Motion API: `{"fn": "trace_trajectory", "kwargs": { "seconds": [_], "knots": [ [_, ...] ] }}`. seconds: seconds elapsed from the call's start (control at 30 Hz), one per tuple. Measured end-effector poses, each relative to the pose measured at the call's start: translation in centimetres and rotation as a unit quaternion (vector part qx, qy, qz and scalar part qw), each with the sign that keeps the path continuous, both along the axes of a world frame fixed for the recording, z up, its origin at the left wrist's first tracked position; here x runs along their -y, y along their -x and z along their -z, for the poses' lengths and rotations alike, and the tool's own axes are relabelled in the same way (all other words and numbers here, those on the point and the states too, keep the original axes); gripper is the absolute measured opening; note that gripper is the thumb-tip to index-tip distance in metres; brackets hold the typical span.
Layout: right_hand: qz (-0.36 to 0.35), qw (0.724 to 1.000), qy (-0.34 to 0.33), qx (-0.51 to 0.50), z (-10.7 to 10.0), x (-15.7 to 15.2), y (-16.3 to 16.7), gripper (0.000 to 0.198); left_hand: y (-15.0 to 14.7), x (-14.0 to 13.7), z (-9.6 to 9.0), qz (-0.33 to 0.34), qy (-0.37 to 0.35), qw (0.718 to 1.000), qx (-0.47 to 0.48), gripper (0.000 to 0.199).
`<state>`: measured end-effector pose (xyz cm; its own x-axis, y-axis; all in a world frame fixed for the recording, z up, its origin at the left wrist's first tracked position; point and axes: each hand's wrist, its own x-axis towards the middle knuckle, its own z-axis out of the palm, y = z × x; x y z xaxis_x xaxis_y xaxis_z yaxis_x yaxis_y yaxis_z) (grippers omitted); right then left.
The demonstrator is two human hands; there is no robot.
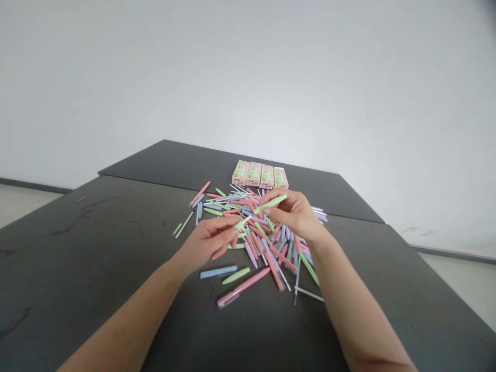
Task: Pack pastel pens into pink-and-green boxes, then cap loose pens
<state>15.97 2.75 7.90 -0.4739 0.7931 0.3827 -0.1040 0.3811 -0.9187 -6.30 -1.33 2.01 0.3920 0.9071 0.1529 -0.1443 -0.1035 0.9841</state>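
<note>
Table: dark, pale wall beyond.
Pen pile: beneath both hands.
Boxes: four, far side.
Green barrel: pinched by right hand above pile, slanting far-right.
Green piece: grasped by left hand, white tip far-right.
Room: bare tabletop left and right.

Green piece part-hidden by left hand
</note>
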Motion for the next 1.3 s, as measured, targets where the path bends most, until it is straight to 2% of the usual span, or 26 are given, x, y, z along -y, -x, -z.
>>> {"fn": "trace_trajectory", "kwargs": {
  "seconds": [0.17, 0.3, 0.43, 0.53, 0.67, 0.97, 1.3],
  "knots": [
    [-0.041, 0.998, 0.036, 0.036, 0.1, 0.4, 0.4, 0.016, -0.2, 0.0, -0.3, 0.011, -0.015, 1.000, -0.020, 0.038],
    [-0.056, 0.996, 0.030, 0.059, 0.3, 0.5, 0.7, 0.017, -0.2, 0.0, -0.4, -0.003, -0.021, 0.999, -0.043, 0.040],
    [-0.043, 0.996, 0.008, 0.081, 0.2, 0.5, 0.7, 0.015, -0.1, 0.0, -0.8, -0.039, -0.033, 0.995, -0.086, 0.040],
    [-0.032, 0.995, 0.009, 0.096, 0.1, 0.5, 0.6, 0.015, 0.0, 0.0, -1.3, -0.065, -0.081, 0.988, -0.113, 0.033],
    [-0.025, 0.993, 0.020, 0.110, 0.3, 0.5, 0.6, 0.015, 0.1, -0.1, -1.6, -0.067, -0.131, 0.980, -0.134, 0.031],
    [-0.016, 0.993, 0.015, 0.118, 0.2, 0.6, 1.0, 0.015, 0.1, -0.2, -1.3, -0.076, -0.161, 0.971, -0.161, 0.031],
    [0.014, 0.986, 0.000, 0.167, 1.3, 0.1, 1.1, 0.025, 0.4, -0.4, -0.5, -0.112, -0.265, 0.932, -0.222, 0.029]
  ]
}}
